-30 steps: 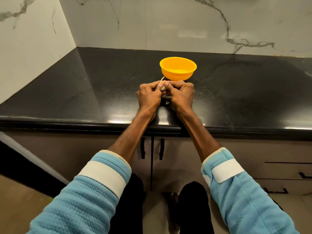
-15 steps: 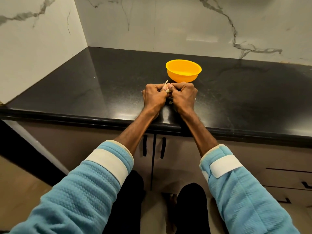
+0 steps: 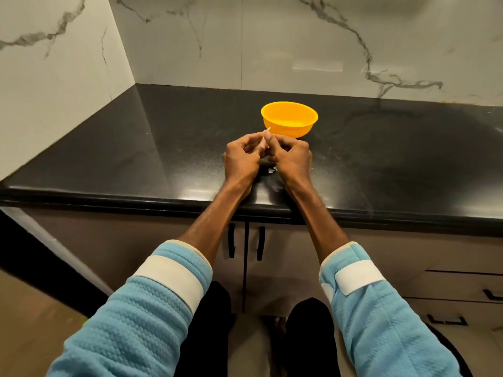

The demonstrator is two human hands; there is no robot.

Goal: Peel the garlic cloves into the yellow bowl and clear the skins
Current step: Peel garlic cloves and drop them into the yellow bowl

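**Grips eased apart, peeling in hand**

Head view: since the earlier frame the person's left grip [image 3: 241, 159] and right grip [image 3: 292, 159] had drawn a little apart from their knuckle-to-knuckle press, though the fingertips still met in the middle. Both were curled and pinching a small pale garlic clove [image 3: 263, 144], mostly hidden by the fingers. A thin sliver of skin [image 3: 268, 129] stuck up from it toward the round yellow plastic bowl [image 3: 289, 129]. That bowl stood upright on the glossy black stone worktop [image 3: 163, 148], just beyond the grips and not touching them. No clove could be made out inside it. A few whitish skin scraps [image 3: 271, 170] lay on the worktop between the wrists.

The step looked to be peeling, seemingly early in the task. The next move would call for stripping off the loose skin, then a short reach forward to drop the bare clove into the bowl. The scraps remained to be gathered afterwards.
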